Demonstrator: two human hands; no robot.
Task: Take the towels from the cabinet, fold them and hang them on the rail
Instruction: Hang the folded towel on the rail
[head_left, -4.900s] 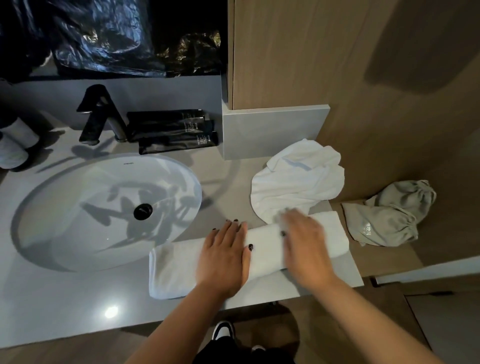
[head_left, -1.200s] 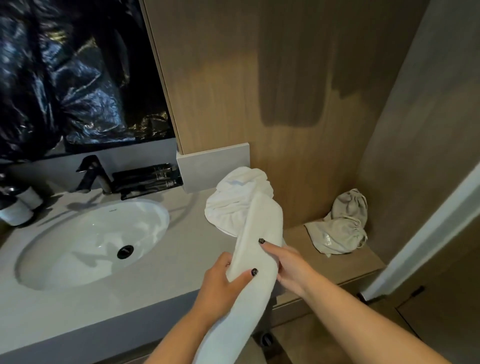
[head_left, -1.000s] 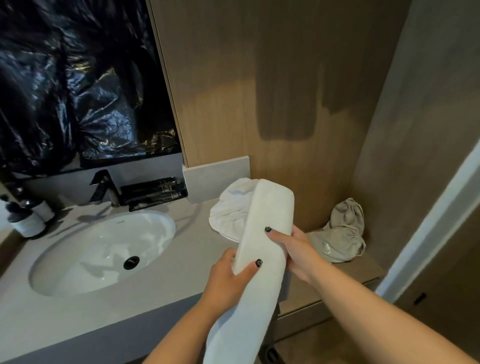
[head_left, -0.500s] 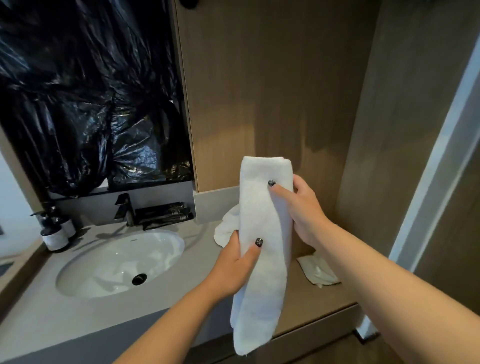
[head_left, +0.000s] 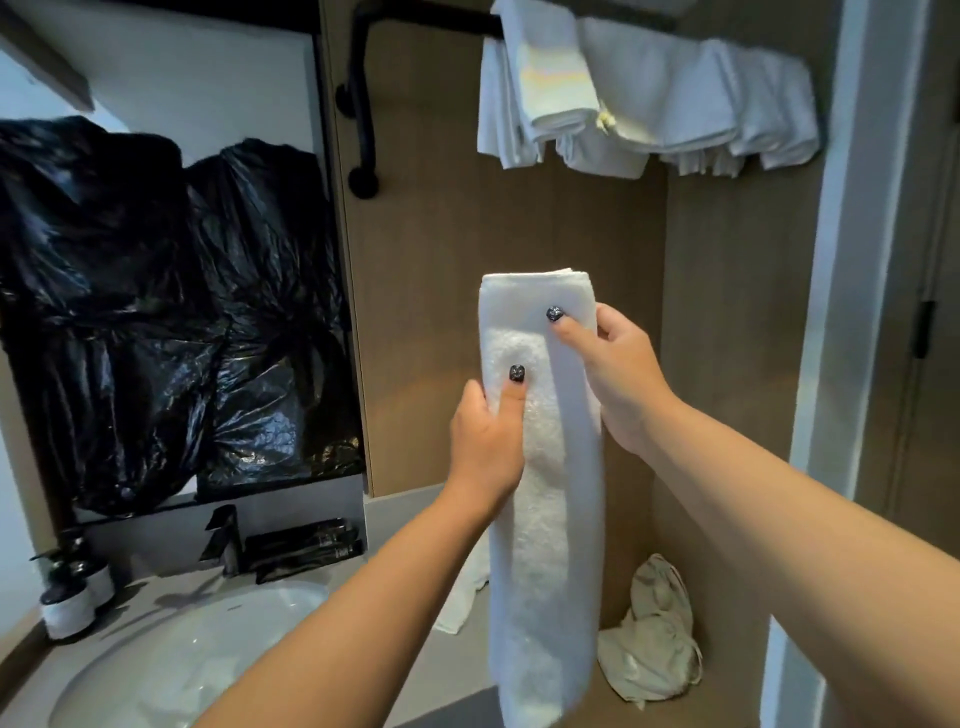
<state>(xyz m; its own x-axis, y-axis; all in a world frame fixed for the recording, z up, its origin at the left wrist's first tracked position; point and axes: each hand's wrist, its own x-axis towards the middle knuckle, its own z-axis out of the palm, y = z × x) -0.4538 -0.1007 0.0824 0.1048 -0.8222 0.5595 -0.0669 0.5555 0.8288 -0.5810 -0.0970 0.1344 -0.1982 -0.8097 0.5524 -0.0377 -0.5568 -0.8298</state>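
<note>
Your left hand (head_left: 485, 441) and right hand (head_left: 618, 374) both grip the long folded white towel (head_left: 550, 519), below the black rail (head_left: 415, 21).

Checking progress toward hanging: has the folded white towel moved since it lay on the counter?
Yes. The folded towel has been lifted off the counter and hangs upright before the wooden wall, gripped by the left hand and right hand, below the rail.

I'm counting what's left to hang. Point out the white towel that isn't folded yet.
The crumpled towel on the counter, mostly hidden behind the left arm. The folded towel is held in both hands; the others hang on the rail.
</note>
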